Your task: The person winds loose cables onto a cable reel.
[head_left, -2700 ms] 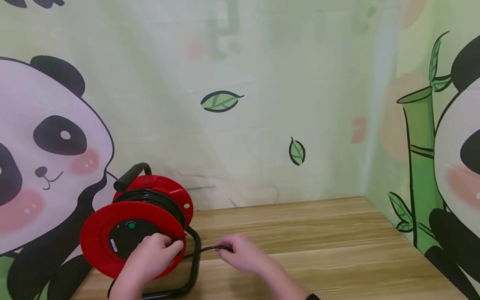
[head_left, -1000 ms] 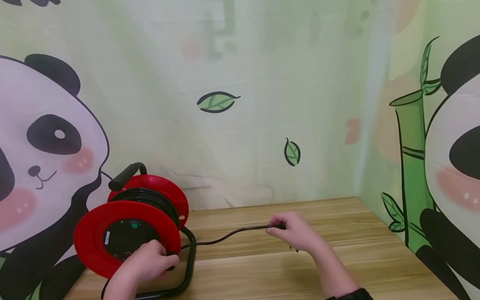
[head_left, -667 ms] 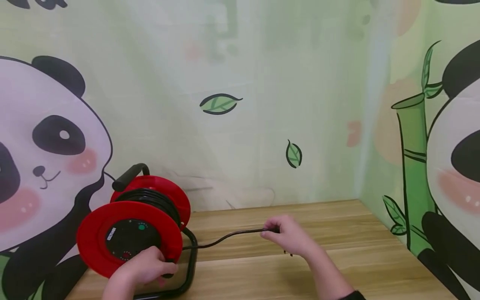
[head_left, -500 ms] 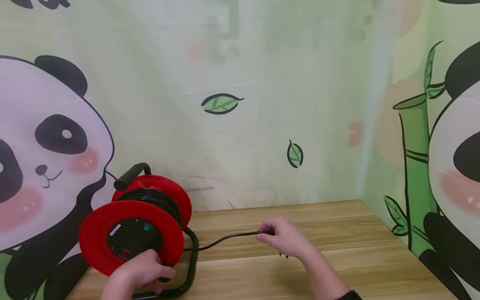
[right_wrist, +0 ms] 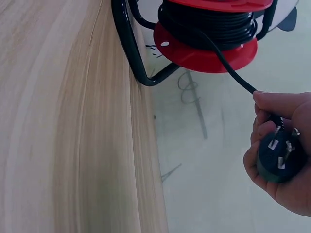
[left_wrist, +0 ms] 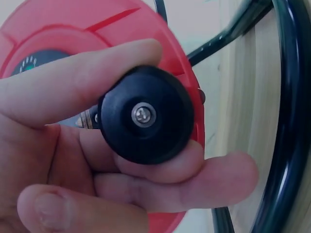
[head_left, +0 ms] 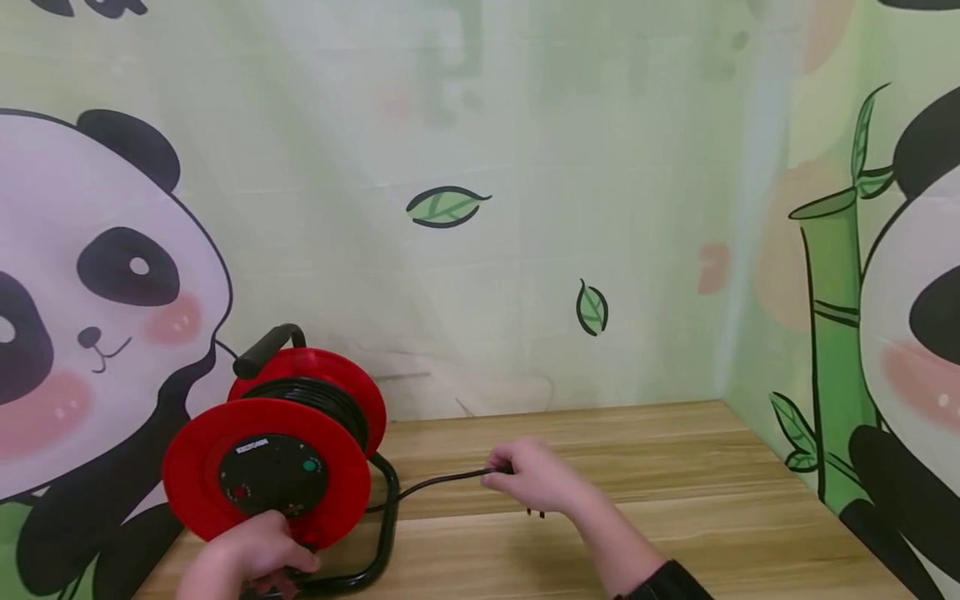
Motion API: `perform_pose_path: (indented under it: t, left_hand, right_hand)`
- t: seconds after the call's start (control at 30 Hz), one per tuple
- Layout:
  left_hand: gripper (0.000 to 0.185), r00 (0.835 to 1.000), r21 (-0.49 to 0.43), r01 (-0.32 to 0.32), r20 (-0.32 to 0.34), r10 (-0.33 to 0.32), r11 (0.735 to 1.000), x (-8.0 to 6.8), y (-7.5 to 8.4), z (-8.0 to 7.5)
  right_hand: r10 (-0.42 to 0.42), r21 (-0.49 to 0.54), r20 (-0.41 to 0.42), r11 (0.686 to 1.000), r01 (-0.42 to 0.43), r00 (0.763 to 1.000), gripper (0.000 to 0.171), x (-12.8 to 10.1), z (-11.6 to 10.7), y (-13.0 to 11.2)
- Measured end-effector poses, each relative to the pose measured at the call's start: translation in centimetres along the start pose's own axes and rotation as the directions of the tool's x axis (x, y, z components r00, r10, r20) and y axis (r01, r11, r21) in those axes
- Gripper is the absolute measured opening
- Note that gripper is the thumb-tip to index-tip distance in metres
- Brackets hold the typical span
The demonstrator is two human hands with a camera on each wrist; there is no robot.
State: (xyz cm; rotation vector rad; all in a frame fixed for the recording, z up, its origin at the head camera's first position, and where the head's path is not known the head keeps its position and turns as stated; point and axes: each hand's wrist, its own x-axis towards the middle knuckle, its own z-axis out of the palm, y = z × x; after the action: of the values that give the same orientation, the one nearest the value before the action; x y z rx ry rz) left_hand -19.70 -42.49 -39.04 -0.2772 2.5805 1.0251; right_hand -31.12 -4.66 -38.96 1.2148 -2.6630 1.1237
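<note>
Fingers of the left hand [head_left: 240, 560] curl around the black crank knob [left_wrist: 145, 114] on the front flange of the red cable reel [head_left: 266, 471], thumb above and fingers below it, as the left wrist view shows close up. That reel stands in its black tubular frame [head_left: 386, 517] at the left end of the wooden table [head_left: 637, 517], close to the panda wallpaper [head_left: 112, 275]. Black cable [head_left: 435, 482] leaves the wound drum and runs rightward just above the tabletop to the right hand [head_left: 528, 477]. In the right wrist view this hand is closed around the black plug [right_wrist: 277, 160] at the cable's end, its metal prongs facing the camera.
</note>
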Motion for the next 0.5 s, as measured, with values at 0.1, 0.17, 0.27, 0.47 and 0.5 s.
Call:
perform_pose_path:
  t: [0.1, 0.17, 0.27, 0.47, 0.5]
  left_hand:
    - [0.021, 1.000, -0.044, 0.013, -0.012, -0.014, 0.999, -0.2, -0.8, -0.3]
    - [0.020, 1.000, -0.079, 0.001, -0.006, -0.001, 0.997, -0.3, -1.6, -0.6]
    - [0.017, 1.000, -0.149, -0.022, 0.003, 0.023, 0.989, -0.6, -2.7, -1.2]
    - [0.019, 1.000, -0.249, -0.027, 0.001, 0.028, 0.968, -1.0, -4.7, -2.4]
    - [0.020, 1.000, -0.255, -0.029, -0.001, 0.030, 0.967, -1.1, -5.1, -2.6]
  right_hand:
    - [0.009, 0.000, 0.021, 1.000, -0.009, 1.000, 0.016, 0.4, 0.4, -0.4]
    - [0.020, 0.019, 0.032, 1.000, -0.020, 0.999, 0.018, 0.7, 0.7, -0.7]
    - [0.038, 0.054, 0.055, 0.998, -0.041, 0.998, 0.018, 1.1, 1.2, -1.0]
    - [0.045, 0.084, 0.082, 0.995, -0.052, 0.996, 0.015, 1.9, 2.0, -1.6]
    - [0.041, 0.080, 0.080, 0.996, -0.048, 0.996, 0.014, 2.0, 2.0, -1.7]
